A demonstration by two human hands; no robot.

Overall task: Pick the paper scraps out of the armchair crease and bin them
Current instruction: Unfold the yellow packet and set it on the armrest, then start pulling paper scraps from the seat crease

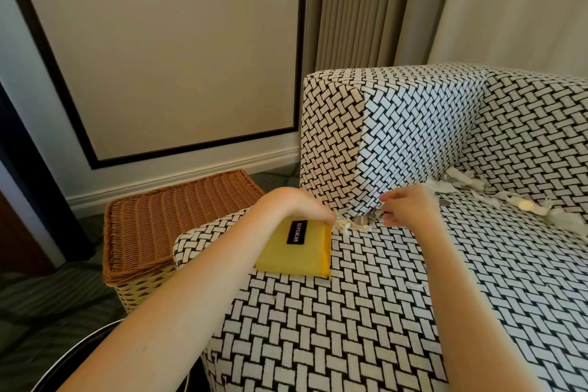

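Torn paper scraps lie along the crease of the black-and-white woven armchair [397, 280], between seat and backrest: a small cluster at the front corner [362, 222] and longer pieces further back [521, 205]. My right hand [409, 210] is at the front cluster, its fingertips pinching a scrap in the crease. My left hand [302, 208] grips the upper edge of a yellow pad with a black label [296, 251], which stands tilted on the seat. A pale scrap [342, 227] sticks out at its fingertips. A dark round bin rim [79, 350] shows at the lower left.
A wicker basket with a closed brown lid [178, 216] stands on the floor left of the armchair, against the panelled wall. Curtains [366, 9] hang behind the chair's back. The floor is dark patterned carpet [47, 312].
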